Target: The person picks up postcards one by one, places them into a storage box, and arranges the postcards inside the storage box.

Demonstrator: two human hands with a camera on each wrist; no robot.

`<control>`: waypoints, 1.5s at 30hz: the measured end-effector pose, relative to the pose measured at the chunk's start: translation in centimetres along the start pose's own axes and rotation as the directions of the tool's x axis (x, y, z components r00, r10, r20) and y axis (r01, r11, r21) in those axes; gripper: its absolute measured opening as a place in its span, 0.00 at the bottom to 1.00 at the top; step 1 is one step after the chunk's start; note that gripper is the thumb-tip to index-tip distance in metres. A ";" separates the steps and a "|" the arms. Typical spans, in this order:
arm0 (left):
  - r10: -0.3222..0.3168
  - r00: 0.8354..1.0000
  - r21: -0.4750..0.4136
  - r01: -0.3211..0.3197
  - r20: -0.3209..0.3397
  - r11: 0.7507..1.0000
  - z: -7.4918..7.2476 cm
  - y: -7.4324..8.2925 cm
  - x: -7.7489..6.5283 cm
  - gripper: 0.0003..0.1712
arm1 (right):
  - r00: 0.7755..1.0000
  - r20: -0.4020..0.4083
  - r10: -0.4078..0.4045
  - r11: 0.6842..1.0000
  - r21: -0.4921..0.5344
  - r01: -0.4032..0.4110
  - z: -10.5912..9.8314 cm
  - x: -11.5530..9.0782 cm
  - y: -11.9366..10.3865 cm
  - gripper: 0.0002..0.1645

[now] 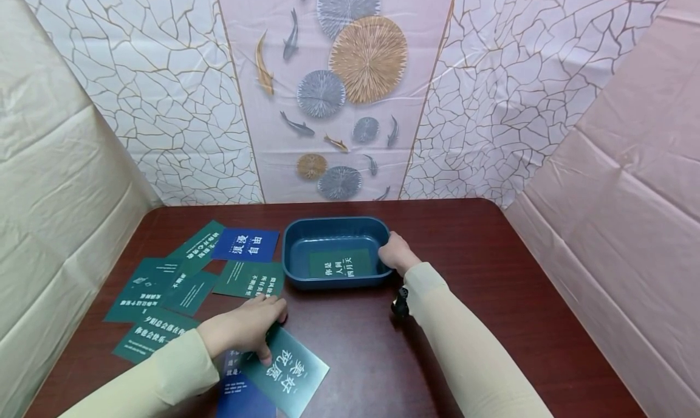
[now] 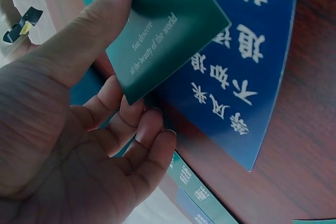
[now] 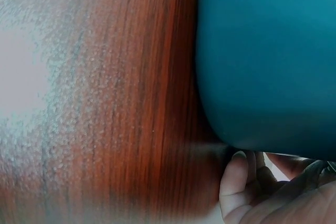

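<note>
My left hand point(image 1: 246, 324) pinches a green card point(image 1: 290, 369) with white lettering, thumb on top and fingers beneath. In the left wrist view the thumb lies on this card, and its corner is by the fingertips. A blue card point(image 2: 247, 66) lies partly under it on the table. My right hand point(image 1: 398, 253) grips the right end of a blue rectangular tray point(image 1: 336, 225); in the right wrist view the fingers are at the tray's lower corner. Inside the tray lies another green card point(image 1: 322, 265) with white characters.
Several green cards point(image 1: 144, 278) lie spread and overlapping at the table's left. A smaller blue card point(image 1: 246, 245) lies just left of the tray, above a green card point(image 1: 240, 278). The dark red-brown table point(image 1: 476, 242) has patterned cloth walls point(image 1: 481, 102) around it.
</note>
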State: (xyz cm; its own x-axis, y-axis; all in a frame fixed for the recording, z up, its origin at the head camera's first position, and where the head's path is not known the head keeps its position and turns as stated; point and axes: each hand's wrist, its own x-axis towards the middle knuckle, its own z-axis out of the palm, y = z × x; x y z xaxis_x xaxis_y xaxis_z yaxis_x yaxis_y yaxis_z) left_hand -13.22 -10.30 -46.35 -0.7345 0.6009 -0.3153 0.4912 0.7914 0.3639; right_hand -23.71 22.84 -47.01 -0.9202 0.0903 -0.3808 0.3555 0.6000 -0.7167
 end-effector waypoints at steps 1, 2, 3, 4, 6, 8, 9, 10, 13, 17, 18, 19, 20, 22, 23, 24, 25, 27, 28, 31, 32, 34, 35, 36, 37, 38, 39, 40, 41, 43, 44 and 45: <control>0.001 1.000 0.001 -0.001 0.002 1.000 0.0 0.0 0.0 0.38 | 1.000 0.000 0.001 1.000 0.000 -0.001 0.0 0.0 0.0 0.39; 0.004 1.000 0.005 -0.004 0.003 1.000 0.1 0.0 0.0 0.37 | 1.000 0.001 0.002 1.000 -0.001 -0.002 0.0 0.0 0.0 0.39; 0.008 1.000 0.007 -0.008 0.005 1.000 0.1 -0.1 0.0 0.36 | 1.000 0.002 0.002 1.000 -0.002 -0.002 0.0 0.0 0.0 0.39; 0.011 1.000 0.007 -0.011 0.008 1.000 0.1 -0.1 -0.1 0.35 | 1.000 0.002 0.002 1.000 -0.003 -0.002 0.0 0.0 0.0 0.39; 0.018 1.000 -0.002 -0.018 0.016 1.000 0.0 -0.2 -0.1 0.34 | 1.000 0.001 0.003 1.000 -0.003 -0.003 0.0 0.0 0.0 0.39; 0.032 0.999 -0.035 -0.031 0.023 0.999 -0.2 -0.3 -0.2 0.32 | 1.000 -0.002 0.002 1.000 -0.004 -0.002 0.0 0.0 0.0 0.38; 0.037 0.999 -0.064 -0.035 0.029 0.997 -0.3 -0.4 -0.3 0.30 | 1.000 -0.004 0.001 1.000 -0.005 -0.001 0.0 0.0 0.0 0.38; 0.045 0.998 -0.098 -0.041 0.035 0.994 -0.4 -0.5 -0.4 0.29 | 1.000 -0.005 0.000 1.000 -0.004 0.000 0.0 0.0 0.0 0.38; 0.078 0.996 -0.190 -0.069 0.041 0.979 -0.7 -0.7 -0.5 0.26 | 1.000 -0.009 -0.003 1.000 -0.007 0.003 0.0 0.0 0.1 0.38; 0.127 0.991 -0.276 -0.111 0.041 0.955 -1.0 -1.0 -0.6 0.21 | 1.000 -0.007 -0.004 1.000 -0.009 0.004 0.0 0.1 0.1 0.39; 0.135 0.990 -0.293 -0.117 0.042 0.949 -1.0 -1.1 -0.5 0.19 | 1.000 -0.007 -0.003 1.000 -0.010 0.003 0.0 0.1 0.0 0.39; 0.145 0.989 -0.311 -0.125 0.041 0.942 -1.1 -1.1 -0.5 0.17 | 1.000 -0.007 -0.002 1.000 -0.008 0.002 0.0 0.1 0.1 0.39; 0.151 0.988 -0.329 -0.129 0.042 0.935 -1.1 -1.2 -0.5 0.15 | 1.000 -0.008 -0.002 1.000 -0.006 0.002 0.0 0.1 0.1 0.39; 0.160 0.986 -0.366 -0.135 0.040 0.921 -1.3 -1.3 -0.4 0.11 | 1.000 -0.011 -0.003 1.000 -0.005 0.003 0.0 0.1 0.0 0.39; 0.164 0.986 -0.376 -0.139 0.035 0.916 -1.4 -1.3 -0.4 0.10 | 1.000 -0.012 -0.004 1.000 -0.005 0.004 0.0 0.1 0.0 0.39; 0.167 0.985 -0.389 -0.142 0.031 0.910 -1.5 -1.3 -0.4 0.08 | 1.000 -0.012 -0.004 1.000 -0.005 0.004 0.0 0.1 0.0 0.39; 0.174 0.984 -0.405 -0.149 0.027 0.902 -1.7 -1.3 -0.5 0.07 | 1.000 -0.012 -0.004 1.000 -0.005 0.004 0.0 0.1 0.0 0.39; 0.185 0.983 -0.436 -0.157 0.022 0.886 -1.9 -1.2 -0.5 0.06 | 1.000 -0.011 -0.006 1.000 -0.007 0.006 0.0 0.1 0.0 0.39; 0.191 0.981 -0.457 -0.160 0.022 0.875 -2.0 -1.1 -0.6 0.05 | 1.000 -0.011 -0.004 1.000 -0.007 0.004 0.0 0.0 0.0 0.39; 0.202 0.979 -0.514 -0.160 0.027 0.843 -2.3 -1.1 -0.7 0.04 | 1.000 -0.009 -0.002 1.000 -0.007 0.001 0.0 0.0 0.0 0.39; 0.205 0.978 -0.533 -0.159 0.029 0.831 -2.4 -1.1 -0.7 0.04 | 1.000 -0.010 0.000 1.000 -0.006 0.000 0.0 0.0 0.0 0.39; 0.205 0.978 -0.568 -0.149 0.035 0.809 -2.6 -1.1 -0.7 0.04 | 1.000 -0.011 0.002 1.000 -0.006 -0.002 0.0 0.0 0.0 0.39; 0.205 0.978 -0.582 -0.146 0.037 0.800 -2.6 -1.2 -0.6 0.04 | 1.000 -0.011 0.000 1.000 -0.006 0.000 0.0 0.0 0.0 0.39; 0.205 0.978 -0.592 -0.143 0.038 0.793 -2.7 -1.2 -0.6 0.04 | 1.000 -0.011 0.000 1.000 -0.005 0.000 0.0 0.0 0.0 0.39; 0.204 0.978 -0.606 -0.137 0.042 0.784 -2.8 -1.2 -0.6 0.04 | 1.000 -0.011 0.000 1.000 -0.005 0.000 0.0 -0.1 0.0 0.39; 0.201 0.978 -0.619 -0.131 0.045 0.774 -2.8 -1.3 -0.5 0.04 | 1.000 -0.011 -0.001 1.000 -0.005 0.001 0.0 -0.1 -0.1 0.39; 0.197 0.979 -0.631 -0.123 0.048 0.766 -2.8 -1.3 -0.5 0.04 | 1.000 -0.010 -0.002 1.000 -0.005 0.002 0.0 -0.1 -0.1 0.39; 0.193 0.980 -0.638 -0.119 0.047 0.761 -2.9 -1.4 -0.4 0.04 | 1.000 -0.009 -0.002 1.000 -0.006 0.002 0.0 -0.2 -0.1 0.39; 0.190 0.981 -0.644 -0.116 0.046 0.756 -2.9 -1.4 -0.3 0.04 | 1.000 -0.009 -0.002 1.000 -0.008 0.002 -0.1 -0.2 -0.2 0.39; 0.177 0.983 -0.659 -0.105 0.043 0.745 -2.9 -1.5 -0.1 0.04 | 1.000 -0.007 -0.004 1.000 -0.009 0.004 0.0 -0.2 -0.2 0.38; 0.172 0.984 -0.664 -0.101 0.042 0.741 -2.9 -1.5 -0.1 0.04 | 1.000 -0.006 -0.006 1.000 -0.010 0.006 -0.1 -0.2 -0.2 0.38; 0.167 0.985 -0.669 -0.099 0.039 0.737 -2.9 -1.5 0.0 0.05 | 1.000 -0.006 -0.008 1.000 -0.012 0.008 -0.1 -0.2 -0.2 0.38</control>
State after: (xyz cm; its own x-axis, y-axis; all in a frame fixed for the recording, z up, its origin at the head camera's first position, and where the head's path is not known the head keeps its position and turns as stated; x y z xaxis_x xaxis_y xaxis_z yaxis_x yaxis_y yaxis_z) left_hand -15.30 -11.78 -44.35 -0.6232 0.7287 -0.2839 0.1210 0.4485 0.8855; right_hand -23.60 22.72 -46.71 -0.9241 0.0898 -0.3715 0.3458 0.6102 -0.7128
